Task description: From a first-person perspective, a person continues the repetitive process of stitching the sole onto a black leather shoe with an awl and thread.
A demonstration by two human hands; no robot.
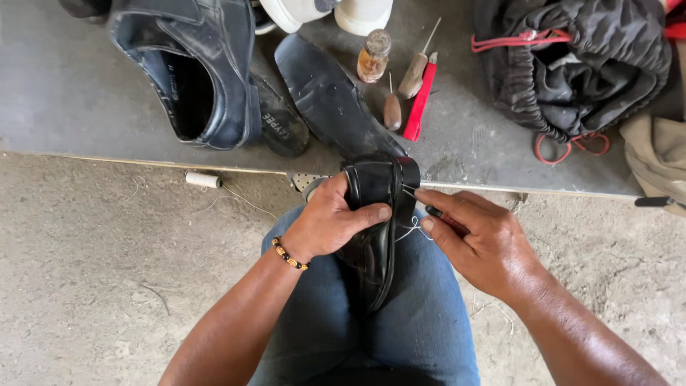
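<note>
My left hand (pixel 330 223) grips a black leather shoe (pixel 376 236) that stands on its side on my lap, thumb across its upper. A beaded bracelet (pixel 289 254) circles that wrist. My right hand (pixel 477 239) pinches a thin awl or needle tool (pixel 421 202) whose metal tip touches the shoe's edge near the heel. A pale thread (pixel 413 228) loops between the shoe and my right fingers. My knees in blue jeans (pixel 421 314) support the shoe.
On the grey slab (pixel 64 93) ahead lie another black shoe (pixel 193 71), a loose black sole (pixel 325 93), a small glass bottle (pixel 373 56), two wooden-handled awls (pixel 411 75), a red-handled tool (pixel 420 100) and a dark drawstring bag (pixel 572 57). A thread spool (pixel 203 179) rests on the ground.
</note>
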